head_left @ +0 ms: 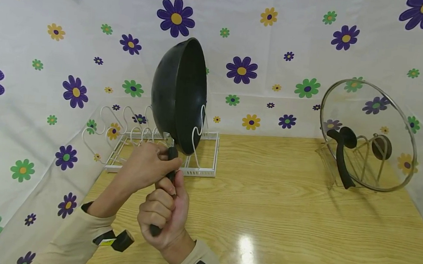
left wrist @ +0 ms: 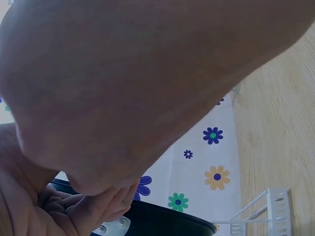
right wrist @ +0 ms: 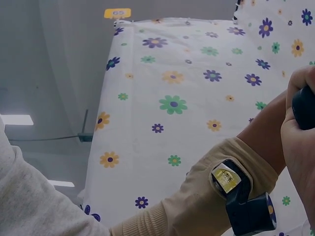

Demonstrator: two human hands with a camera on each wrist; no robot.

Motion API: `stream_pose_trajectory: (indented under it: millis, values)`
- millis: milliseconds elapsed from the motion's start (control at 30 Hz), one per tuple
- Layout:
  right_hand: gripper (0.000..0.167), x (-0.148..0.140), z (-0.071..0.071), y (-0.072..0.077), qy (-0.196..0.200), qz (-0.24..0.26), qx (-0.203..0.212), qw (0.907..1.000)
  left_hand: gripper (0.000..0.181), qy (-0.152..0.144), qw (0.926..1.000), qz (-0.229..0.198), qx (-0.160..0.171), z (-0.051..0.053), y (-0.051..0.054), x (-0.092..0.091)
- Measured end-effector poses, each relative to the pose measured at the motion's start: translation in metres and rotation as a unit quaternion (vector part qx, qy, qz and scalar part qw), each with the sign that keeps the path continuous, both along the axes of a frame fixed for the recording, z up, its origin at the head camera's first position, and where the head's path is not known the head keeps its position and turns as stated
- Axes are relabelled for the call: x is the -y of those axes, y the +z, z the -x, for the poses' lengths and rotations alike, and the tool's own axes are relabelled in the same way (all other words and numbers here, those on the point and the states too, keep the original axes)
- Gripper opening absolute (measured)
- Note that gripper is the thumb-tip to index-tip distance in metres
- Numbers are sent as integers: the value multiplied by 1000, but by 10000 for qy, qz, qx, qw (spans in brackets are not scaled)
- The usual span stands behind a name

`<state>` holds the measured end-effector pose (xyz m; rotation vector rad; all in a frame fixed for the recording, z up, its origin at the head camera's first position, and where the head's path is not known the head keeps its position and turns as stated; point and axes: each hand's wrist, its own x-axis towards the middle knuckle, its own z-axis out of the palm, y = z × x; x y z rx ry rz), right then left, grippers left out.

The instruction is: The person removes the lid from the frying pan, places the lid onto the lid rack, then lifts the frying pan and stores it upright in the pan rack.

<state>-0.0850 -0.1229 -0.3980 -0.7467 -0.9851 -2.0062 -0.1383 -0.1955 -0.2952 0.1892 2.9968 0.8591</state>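
A black wok (head_left: 165,87) stands tilted up on its side in the white wire rack (head_left: 215,155), its open face to the right. My left hand (head_left: 145,164) grips the wok's black handle (head_left: 173,151) close to the bowl. Below it, my right hand (head_left: 165,217) wraps round the lower part of the same handle, whose end (head_left: 155,230) sticks out under the fingers. In the left wrist view my forearm and hands cover most of the wok (left wrist: 167,219). The right wrist view catches the handle's end (right wrist: 304,108) in my right hand (right wrist: 298,142) at the edge.
To the right, a glass lid (head_left: 364,185) with a black handle leans in a small wire stand (head_left: 363,160). Both racks are on the wood-grain table (head_left: 283,220). Flower-patterned sheeting (head_left: 221,8) hangs behind and at the sides.
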Motion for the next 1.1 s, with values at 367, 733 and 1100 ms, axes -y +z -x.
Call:
stream_pose_trajectory:
  millis: [367,733,1100]
  values:
    - [45,0,0,-4,40,38,44,10000,38,-78,9998,-134,-137,0,-5,0]
    - [46,-1,0,-7,72,41,144,9999,37,-44,9997,-56,-228,3,-12,0]
    - [46,-1,1,-10,82,62,177,9998,39,-25,9999,-84,-94,4,-14,-1]
